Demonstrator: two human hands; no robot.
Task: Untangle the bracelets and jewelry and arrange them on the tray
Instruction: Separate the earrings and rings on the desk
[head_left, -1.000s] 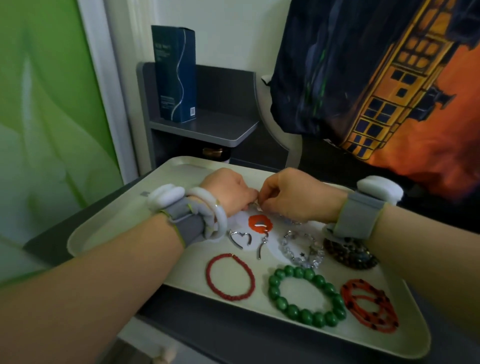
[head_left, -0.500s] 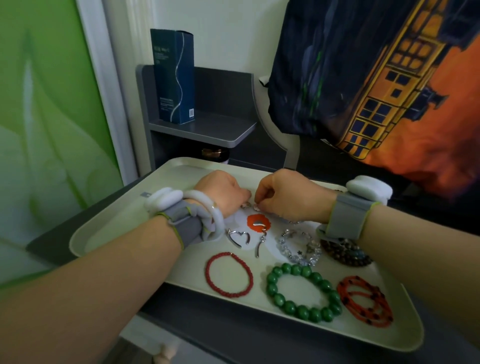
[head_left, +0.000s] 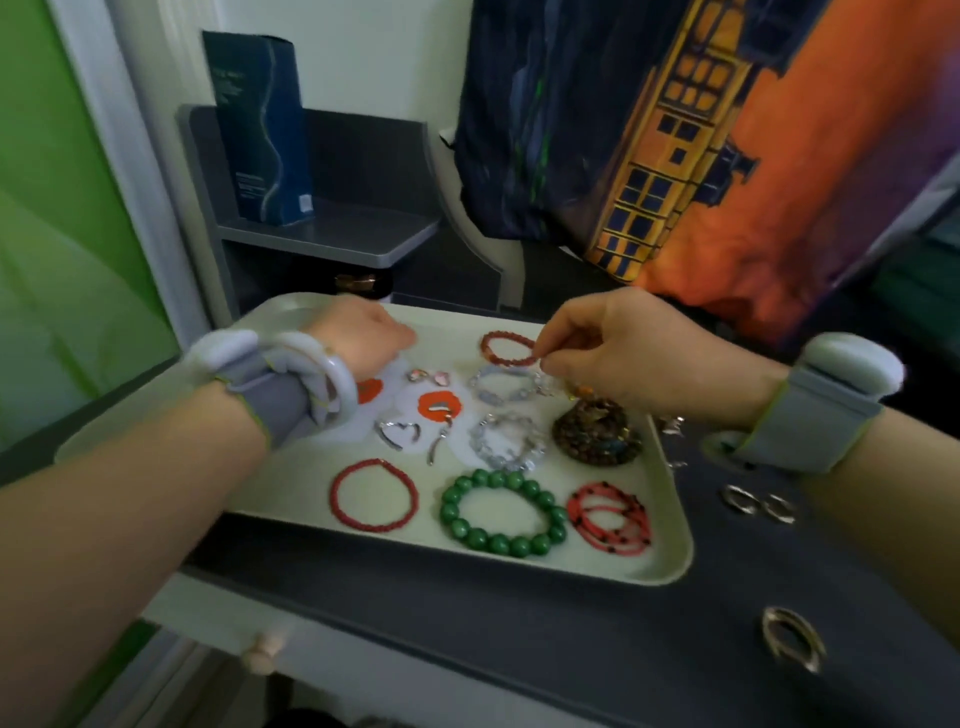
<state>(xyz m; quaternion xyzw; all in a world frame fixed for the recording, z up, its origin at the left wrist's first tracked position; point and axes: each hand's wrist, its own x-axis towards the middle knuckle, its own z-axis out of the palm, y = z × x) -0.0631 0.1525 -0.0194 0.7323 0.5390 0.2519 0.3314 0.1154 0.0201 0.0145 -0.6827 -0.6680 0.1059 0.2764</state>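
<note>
Head view shows the right hand pinching the near edge of a small reddish bracelet by the tray's far rim, probably light and floppy, while the left hand is curled loosely.

Motion blur smears the left hand so its curled fingers cannot be read, its wrist covers part of an orange piece on the tray — and the right hand hides whatever its fingertips pinch.
</note>
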